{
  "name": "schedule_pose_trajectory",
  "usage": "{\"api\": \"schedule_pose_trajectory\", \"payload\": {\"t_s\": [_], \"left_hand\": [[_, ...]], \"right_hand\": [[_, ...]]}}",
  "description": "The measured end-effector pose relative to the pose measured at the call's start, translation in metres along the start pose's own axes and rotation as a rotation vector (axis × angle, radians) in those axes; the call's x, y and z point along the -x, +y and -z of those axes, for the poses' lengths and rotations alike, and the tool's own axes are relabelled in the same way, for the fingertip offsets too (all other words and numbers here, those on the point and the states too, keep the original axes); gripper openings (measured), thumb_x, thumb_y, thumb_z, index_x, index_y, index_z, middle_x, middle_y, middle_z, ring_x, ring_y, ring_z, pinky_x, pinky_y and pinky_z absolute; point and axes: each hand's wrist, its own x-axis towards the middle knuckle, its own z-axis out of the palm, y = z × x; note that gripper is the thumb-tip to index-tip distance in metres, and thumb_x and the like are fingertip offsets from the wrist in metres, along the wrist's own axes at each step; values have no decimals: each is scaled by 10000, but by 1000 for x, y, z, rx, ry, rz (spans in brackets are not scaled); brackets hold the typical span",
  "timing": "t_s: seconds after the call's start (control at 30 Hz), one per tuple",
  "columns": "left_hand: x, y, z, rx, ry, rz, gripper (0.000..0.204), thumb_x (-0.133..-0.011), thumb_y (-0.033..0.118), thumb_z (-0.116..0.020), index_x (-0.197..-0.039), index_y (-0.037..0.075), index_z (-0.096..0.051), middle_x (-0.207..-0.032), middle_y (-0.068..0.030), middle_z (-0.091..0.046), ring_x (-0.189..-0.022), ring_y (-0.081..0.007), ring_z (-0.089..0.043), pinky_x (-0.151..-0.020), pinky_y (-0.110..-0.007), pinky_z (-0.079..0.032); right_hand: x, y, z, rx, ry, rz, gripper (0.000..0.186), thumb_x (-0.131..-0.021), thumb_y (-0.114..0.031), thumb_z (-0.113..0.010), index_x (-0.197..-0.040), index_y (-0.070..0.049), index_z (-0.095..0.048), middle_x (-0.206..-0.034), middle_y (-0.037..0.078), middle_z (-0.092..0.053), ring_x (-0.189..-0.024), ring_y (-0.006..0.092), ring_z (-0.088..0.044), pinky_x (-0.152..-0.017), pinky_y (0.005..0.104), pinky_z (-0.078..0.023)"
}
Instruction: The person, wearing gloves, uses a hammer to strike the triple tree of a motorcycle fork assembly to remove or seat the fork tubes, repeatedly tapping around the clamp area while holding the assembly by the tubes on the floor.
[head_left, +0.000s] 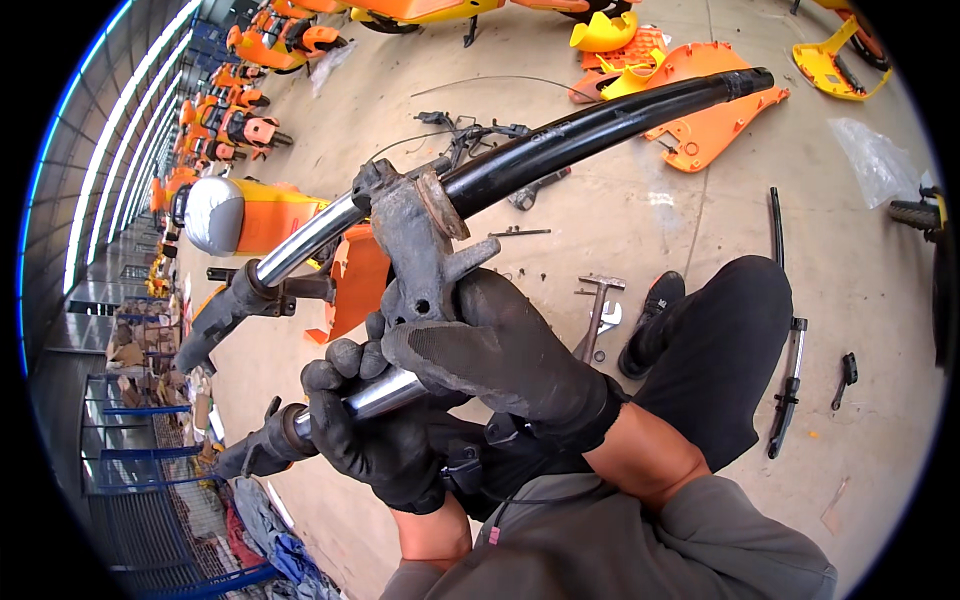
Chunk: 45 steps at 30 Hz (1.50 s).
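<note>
I hold a front fork assembly with both gloved hands. My left hand [360,425] is closed round its lower chrome tube [385,398]. My right hand [500,350] is closed on the grey cast clamp [412,230], thumb over the junction with the lower tube. The upper chrome tube [305,240] runs down-left from the clamp to a dark fork end [215,325]; a second end [255,450] is at the lower left. A long black tube [580,140] reaches up-right from a rusty collar [440,205] on the clamp.
On the floor lie a hammer [602,291], an adjustable wrench [607,317], a loose shock [790,380], orange panels [700,145] and a cable bundle [465,135]. Orange scooters [240,125] line the left back; blue racks [140,450] stand at left. My bent knee [740,310] is at right.
</note>
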Motion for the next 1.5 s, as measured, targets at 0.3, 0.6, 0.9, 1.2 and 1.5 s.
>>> {"api": "schedule_pose_trajectory", "payload": {"t_s": [0.3,0.6,0.9,1.2,1.5], "left_hand": [[-3,8,-13,24,111,10,210,-991,269,-495,-1012,70,-560,-1029,-105,-597,-932,-208,-539,-1169,-495,-249],[-7,3,-13,-24,1,40,207,-989,259,-486,-1011,67,-559,-1040,-122,-595,-949,-242,-541,-1173,-530,-222],[-6,-2,-18,-101,-20,31,199,-991,250,-491,-1010,65,-564,-1053,-140,-614,-989,-275,-557,-1175,-556,-206],[-5,-5,-20,-100,4,43,194,-983,242,-515,-1005,58,-573,-1063,-143,-614,-988,-271,-551,-1149,-550,-249],[-8,-6,-14,-131,-131,37,270,-994,284,-492,-1055,54,-620,-1089,-117,-636,-1081,-271,-563,-1113,-539,-330]], "right_hand": [[0,1,-6,-58,-27,40,260,-935,-143,-638,-1129,-6,-531,-991,34,-565,-913,104,-559,-796,261,-481],[7,-9,-1,-163,37,0,255,-949,-133,-617,-1158,-4,-548,-1034,48,-598,-996,130,-603,-873,268,-498],[9,-10,3,-212,80,33,282,-923,-216,-673,-1092,2,-615,-963,31,-631,-868,83,-576,-755,245,-491],[7,-6,10,-181,74,35,302,-925,-247,-672,-1095,-3,-618,-957,29,-618,-889,86,-575,-761,255,-496],[5,4,22,-233,44,3,308,-909,-275,-663,-1083,-27,-609,-905,-2,-564,-806,65,-527,-684,231,-449]]}}
